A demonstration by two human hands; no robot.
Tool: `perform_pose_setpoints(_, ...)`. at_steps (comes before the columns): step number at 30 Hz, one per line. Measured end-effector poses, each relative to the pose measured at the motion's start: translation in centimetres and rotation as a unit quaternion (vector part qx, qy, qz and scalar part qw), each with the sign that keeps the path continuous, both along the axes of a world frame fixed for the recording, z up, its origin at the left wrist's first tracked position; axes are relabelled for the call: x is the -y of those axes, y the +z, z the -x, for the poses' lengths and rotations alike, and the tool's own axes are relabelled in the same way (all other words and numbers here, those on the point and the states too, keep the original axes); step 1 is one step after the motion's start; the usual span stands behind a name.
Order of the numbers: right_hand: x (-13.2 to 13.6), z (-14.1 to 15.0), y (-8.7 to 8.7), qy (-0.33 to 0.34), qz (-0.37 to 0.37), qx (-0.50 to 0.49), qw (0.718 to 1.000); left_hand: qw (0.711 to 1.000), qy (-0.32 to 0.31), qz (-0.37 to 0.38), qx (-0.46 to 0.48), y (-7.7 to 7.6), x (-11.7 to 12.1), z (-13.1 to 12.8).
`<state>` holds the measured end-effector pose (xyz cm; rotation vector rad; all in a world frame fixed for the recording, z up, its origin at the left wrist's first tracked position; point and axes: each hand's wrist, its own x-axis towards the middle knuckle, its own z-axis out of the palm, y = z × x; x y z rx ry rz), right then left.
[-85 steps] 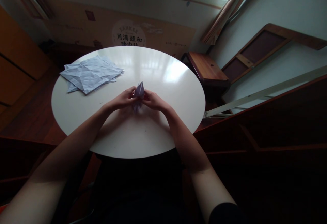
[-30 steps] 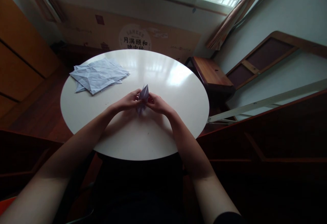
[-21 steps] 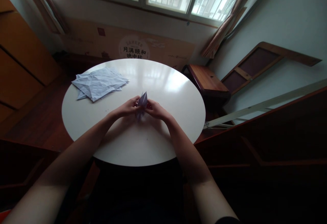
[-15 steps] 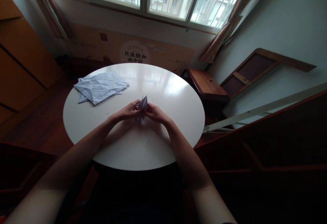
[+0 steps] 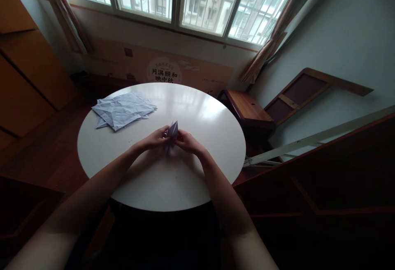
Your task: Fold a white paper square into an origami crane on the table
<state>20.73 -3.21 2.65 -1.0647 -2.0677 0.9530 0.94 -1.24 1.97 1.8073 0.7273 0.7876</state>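
Between my hands, just over the middle of the round white table (image 5: 191, 188), is a small folded piece of purplish-grey paper (image 5: 173, 129) with a pointed tip facing up and away. My left hand (image 5: 158, 137) pinches it from the left, thumb in front. From the right, my right hand (image 5: 187, 141) closes its fingers on the paper's other edge. The lower folds are partly hidden by the fingers. Farther back on the left of the table lies a stack of creased pale sheets of paper (image 5: 125, 109), out of reach of both hands' fingers.
A wooden stool or small bench (image 5: 249, 106) stands beyond the table's right edge. Behind the table runs a printed cardboard panel (image 5: 200, 72) under barred windows (image 5: 203, 3). Orange-brown cabinets (image 5: 27, 72) are at the left.
The whole view has shifted slightly, with the table and window appearing lower. Both hands keep hold of the folded paper, with only slight finger movement at the right hand.
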Motion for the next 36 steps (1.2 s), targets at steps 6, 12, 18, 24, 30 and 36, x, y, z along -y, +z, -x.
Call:
perform_pose_setpoints(6, -0.11, -0.01, -0.25, 0.005, -0.005, 0.001, 1.000, 1.000, -0.002, -0.001, 0.006, -0.27, -0.04, 0.07)
perform_pose_setpoints(12, -0.08, -0.08, -0.19, 0.004, -0.012, 0.008, 1.000, 0.999, -0.014, 0.021, 0.024, -0.53, -0.11, 0.04)
perform_pose_setpoints(18, -0.18, -0.12, -0.24, 0.006, -0.001, 0.006, 1.000, 0.999, -0.011, 0.022, 0.022, -0.25, 0.02, 0.05)
perform_pose_setpoints(24, -0.22, -0.11, -0.34, 0.001, -0.009, 0.010, 1.000, 1.000, -0.017, 0.012, 0.022, -0.66, -0.20, 0.14)
perform_pose_setpoints(30, -0.13, -0.11, -0.25, 0.008, -0.010, 0.004, 1.000, 0.999, -0.020, 0.025, 0.030, -0.56, -0.13, 0.06)
perform_pose_setpoints(36, -0.31, -0.10, -0.58, 0.007, -0.009, -0.001, 1.000, 0.999, -0.023, 0.016, 0.032, -0.88, -0.35, 0.11)
